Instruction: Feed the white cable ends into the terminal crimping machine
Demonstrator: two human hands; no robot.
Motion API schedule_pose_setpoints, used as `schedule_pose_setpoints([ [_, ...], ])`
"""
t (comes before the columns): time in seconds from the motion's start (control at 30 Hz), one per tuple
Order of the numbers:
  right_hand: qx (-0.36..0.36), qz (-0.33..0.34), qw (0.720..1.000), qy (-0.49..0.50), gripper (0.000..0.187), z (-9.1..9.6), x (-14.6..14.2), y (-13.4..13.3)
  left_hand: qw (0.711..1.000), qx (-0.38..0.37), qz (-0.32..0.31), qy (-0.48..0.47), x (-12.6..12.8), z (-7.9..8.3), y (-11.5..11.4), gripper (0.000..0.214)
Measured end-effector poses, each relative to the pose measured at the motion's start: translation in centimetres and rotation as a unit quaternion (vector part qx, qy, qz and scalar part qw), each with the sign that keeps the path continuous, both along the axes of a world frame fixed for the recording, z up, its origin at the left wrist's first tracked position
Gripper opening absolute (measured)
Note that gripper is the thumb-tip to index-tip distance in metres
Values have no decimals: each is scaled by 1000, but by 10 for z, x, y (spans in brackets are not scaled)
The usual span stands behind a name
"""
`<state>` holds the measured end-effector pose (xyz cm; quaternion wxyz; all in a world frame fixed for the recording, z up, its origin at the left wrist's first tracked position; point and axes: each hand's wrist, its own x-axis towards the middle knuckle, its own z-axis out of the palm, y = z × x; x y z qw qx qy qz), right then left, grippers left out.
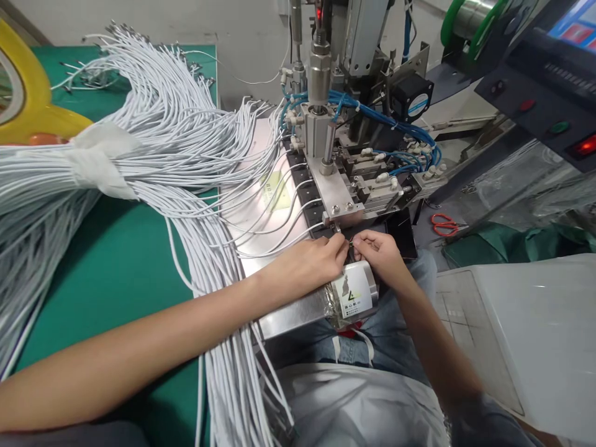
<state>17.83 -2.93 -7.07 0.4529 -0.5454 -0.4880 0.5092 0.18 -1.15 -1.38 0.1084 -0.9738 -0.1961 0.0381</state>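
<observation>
Both hands meet at the near end of a metal machine point(333, 186) with pneumatic cylinders. My left hand point(328, 251) is closed in a pinch at the end of a white cable, its fingertips just below the machine's metal plate. Close beside it, my right hand point(379, 248) pinches thin wire ends that show between the two hands. Several white cables point(295, 195) run from the left into black slots along the machine's side. Under my hands sits a metal cylinder with a white label point(356, 292).
A big bundle of white cables point(181, 136), tied with a white wrap point(100, 158), lies on the green mat point(139, 248). A yellow tape dispenser point(41, 93) stands at left. Red-handled scissors point(444, 225), a solder spool point(472, 18) and a control panel point(544, 81) are at right.
</observation>
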Motion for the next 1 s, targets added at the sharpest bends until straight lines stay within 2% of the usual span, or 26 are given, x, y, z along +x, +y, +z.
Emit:
schedule_pose_setpoints([
  [0.17, -36, 17, 999, 25, 28, 1, -1, 2, 1000, -12, 0, -6, 1, 2, 2, 30],
  [0.3, -15, -22, 999, 17, 26, 4, -2, 3, 1000, -14, 1, -5, 1, 3, 2, 31],
  [0.43, 10, -31, 999, -10, 23, 8, -3, 3, 1000, -13, 5, -5, 0, 3, 1, 31],
  [0.53, -4, -36, 999, -18, 24, 6, -2, 4, 1000, -9, 7, -6, 0, 2, 1, 32],
  [0.8, -29, 28, 999, 15, 29, -5, -1, 5, 1000, 6, 14, -27, -1, 1, 0, 34],
  [0.9, -26, 36, 999, 21, 27, -6, -2, 4, 999, 6, 10, -33, -2, 8, -3, 23],
  [1.0, -9, 36, 999, -8, 22, -7, -2, 4, 999, -13, 48, -15, -3, 17, -7, 10],
])
